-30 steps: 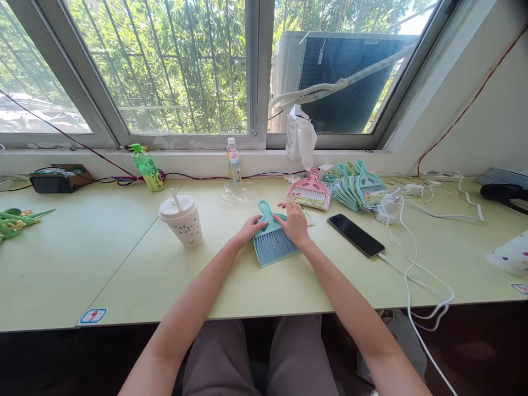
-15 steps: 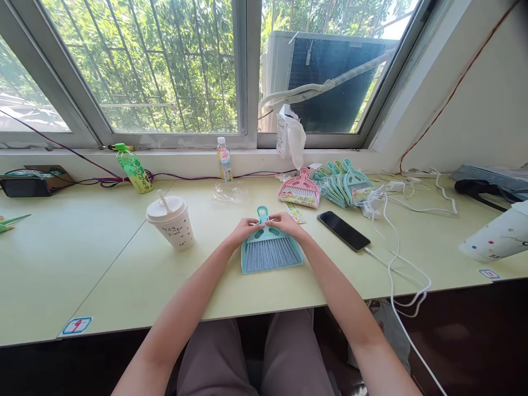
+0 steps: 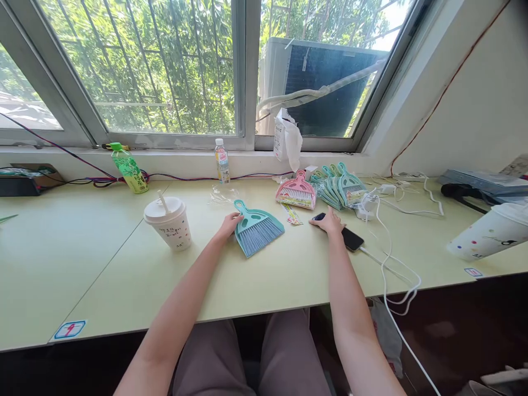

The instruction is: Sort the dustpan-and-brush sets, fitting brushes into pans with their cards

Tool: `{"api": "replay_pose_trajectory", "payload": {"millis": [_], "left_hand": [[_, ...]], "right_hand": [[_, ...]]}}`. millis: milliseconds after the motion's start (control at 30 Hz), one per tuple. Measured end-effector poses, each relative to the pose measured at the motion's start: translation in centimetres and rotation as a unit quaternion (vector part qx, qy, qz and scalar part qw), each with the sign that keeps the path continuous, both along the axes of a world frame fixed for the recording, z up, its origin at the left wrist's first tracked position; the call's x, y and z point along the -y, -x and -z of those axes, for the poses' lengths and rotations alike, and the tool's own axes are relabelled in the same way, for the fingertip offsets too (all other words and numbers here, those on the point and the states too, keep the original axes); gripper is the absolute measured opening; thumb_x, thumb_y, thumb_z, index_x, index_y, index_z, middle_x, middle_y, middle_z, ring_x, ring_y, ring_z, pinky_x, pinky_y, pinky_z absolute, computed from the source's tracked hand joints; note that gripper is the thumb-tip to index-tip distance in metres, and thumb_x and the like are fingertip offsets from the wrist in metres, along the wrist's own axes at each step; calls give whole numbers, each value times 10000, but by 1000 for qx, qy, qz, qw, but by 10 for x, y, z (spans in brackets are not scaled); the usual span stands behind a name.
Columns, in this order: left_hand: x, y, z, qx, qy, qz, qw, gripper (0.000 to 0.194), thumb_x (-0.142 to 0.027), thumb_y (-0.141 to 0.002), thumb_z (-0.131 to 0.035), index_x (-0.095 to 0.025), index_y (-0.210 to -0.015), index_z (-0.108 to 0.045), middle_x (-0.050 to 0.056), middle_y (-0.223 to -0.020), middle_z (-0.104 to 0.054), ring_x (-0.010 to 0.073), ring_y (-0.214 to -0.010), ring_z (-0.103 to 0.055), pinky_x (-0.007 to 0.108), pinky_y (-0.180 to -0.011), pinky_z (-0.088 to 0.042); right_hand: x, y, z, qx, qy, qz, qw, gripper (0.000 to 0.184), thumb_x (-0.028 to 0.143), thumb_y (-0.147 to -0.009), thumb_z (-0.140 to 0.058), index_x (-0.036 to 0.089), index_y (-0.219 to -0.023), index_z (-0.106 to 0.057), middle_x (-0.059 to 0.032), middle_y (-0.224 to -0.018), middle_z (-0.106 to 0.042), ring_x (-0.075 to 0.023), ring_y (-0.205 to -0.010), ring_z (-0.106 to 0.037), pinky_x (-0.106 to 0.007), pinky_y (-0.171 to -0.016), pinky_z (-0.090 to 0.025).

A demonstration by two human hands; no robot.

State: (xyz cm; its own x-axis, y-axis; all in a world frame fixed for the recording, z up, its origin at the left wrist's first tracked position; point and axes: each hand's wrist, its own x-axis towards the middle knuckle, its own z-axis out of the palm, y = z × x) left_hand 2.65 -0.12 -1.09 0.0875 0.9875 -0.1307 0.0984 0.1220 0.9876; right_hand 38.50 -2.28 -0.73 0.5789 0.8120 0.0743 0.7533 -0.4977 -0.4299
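A small teal brush-and-dustpan set (image 3: 258, 230) lies on the pale green table (image 3: 124, 264), handle pointing up-left. My left hand (image 3: 228, 225) rests against its left edge near the handle, fingers curled onto it. My right hand (image 3: 329, 221) lies flat, fingers spread, on the near end of a black phone (image 3: 350, 238). A pink dustpan set (image 3: 297, 192) and a fanned stack of several teal sets (image 3: 340, 190) lie beyond. A small printed label (image 3: 292, 214) lies between the pink set and the teal one.
A lidded paper cup with a straw (image 3: 168, 223) stands left of the brush. Two bottles (image 3: 128, 169) (image 3: 222, 162) stand by the window sill. White cables (image 3: 391, 242) trail off the right edge. A dotted cup (image 3: 487, 234) lies at far right.
Both hands were on the teal set's handle. My right hand has let go and moved right onto the phone; my left hand has turned the set and shifted it slightly left.
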Motion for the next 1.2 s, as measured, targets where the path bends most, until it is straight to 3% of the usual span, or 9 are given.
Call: {"api": "replay_pose_trajectory", "payload": {"millis": [167,300,400,633,800,900,1033,1200], "left_hand": [[4,-2,-2,-6,-5,7,1000,428,-425,-687,-638,-152,-1016,-614,78,-927,-688,188,-780,-643,247,-617,-470],[6,-3,-5,-5,-2,7,1000,408,-411,-694,-637,-146,-1003,-613,82,-933,-686,191,-795,-642,252,-639,-480],[7,-3,-6,-3,-2,7,1000,382,-392,-692,-635,-141,-979,-617,77,-908,-683,189,-780,-638,248,-621,-471],[8,-4,-6,-13,3,11,1000,369,-392,-706,-618,-153,-987,-619,72,-916,-682,185,-775,-638,249,-618,-473],[8,-3,-7,-8,5,16,1000,367,-383,-726,-611,-152,-1011,-609,83,-957,-686,196,-810,-649,265,-654,-489],[11,-3,-9,-6,4,24,1000,426,-382,-719,-646,-161,-1076,-574,99,-1054,-667,207,-886,-648,276,-715,-500],[14,-4,-10,23,-10,1,1000,570,-305,-659,-728,-182,-1168,-504,108,-1160,-628,208,-978,-635,286,-795,-508],[8,-1,-6,88,32,-15,996,384,-293,-606,-748,-131,-926,-610,117,-946,-693,238,-868,-667,327,-754,-531]], "right_hand": [[-3,-2,5,5,-41,13,999,857,604,-593,-691,150,-1260,-401,-240,-1257,-505,-385,-1235,-399,-592,-984,-247],[2,-12,1,33,3,22,999,863,574,-567,-717,142,-1242,-397,-257,-1243,-512,-413,-1245,-369,-707,-954,-141],[5,-17,-1,37,21,15,999,828,534,-564,-738,159,-1222,-403,-234,-1228,-534,-400,-1233,-390,-721,-959,-96],[3,-8,1,42,-46,22,998,669,589,-625,-666,150,-1091,-473,-218,-1160,-568,-372,-1218,-388,-693,-986,-88],[1,-3,2,46,-49,27,997,724,575,-655,-655,119,-1173,-436,-244,-1161,-558,-379,-1214,-377,-687,-986,-78],[1,7,0,70,-92,13,993,759,573,-760,-556,107,-1310,-319,-258,-1274,-484,-368,-1256,-337,-669,-1000,-79],[-4,44,-1,129,-185,-84,971,594,484,-911,-338,141,-1391,-265,-198,-1415,-375,-286,-1299,-322,-548,-1068,-114],[-15,98,13,117,-111,-317,935,456,346,-916,-388,150,-1325,-442,-140,-1418,-417,-258,-1332,-309,-455,-1085,-170]]}}
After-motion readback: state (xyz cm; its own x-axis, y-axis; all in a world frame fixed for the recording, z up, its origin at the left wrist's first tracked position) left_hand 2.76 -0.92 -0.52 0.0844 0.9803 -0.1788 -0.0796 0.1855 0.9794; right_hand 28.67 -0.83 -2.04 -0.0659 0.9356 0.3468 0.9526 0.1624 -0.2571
